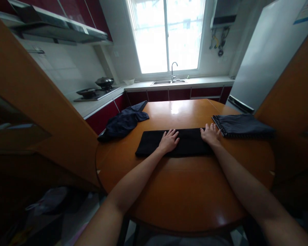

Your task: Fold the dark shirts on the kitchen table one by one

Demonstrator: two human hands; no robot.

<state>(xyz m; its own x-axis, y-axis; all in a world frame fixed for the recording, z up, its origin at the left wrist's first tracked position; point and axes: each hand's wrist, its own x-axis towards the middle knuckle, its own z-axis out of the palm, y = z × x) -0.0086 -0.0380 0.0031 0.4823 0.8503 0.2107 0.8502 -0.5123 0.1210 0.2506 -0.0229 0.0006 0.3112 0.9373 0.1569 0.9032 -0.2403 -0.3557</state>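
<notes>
A black folded garment lies flat as a long rectangle across the middle of the round wooden table. My left hand rests palm down on it, left of its centre, with the fingers spread. On its right end lies my right hand, also flat with fingers apart. Just beyond my right hand sits a folded dark grey garment, which looks like denim. A crumpled dark blue garment lies loose at the table's far left edge. Neither hand grips anything.
The wooden table has a rounded edge close to me. Behind it are a counter with a sink, and a stove with pans at the left. A fridge stands at the right. Bags lie on the floor at lower left.
</notes>
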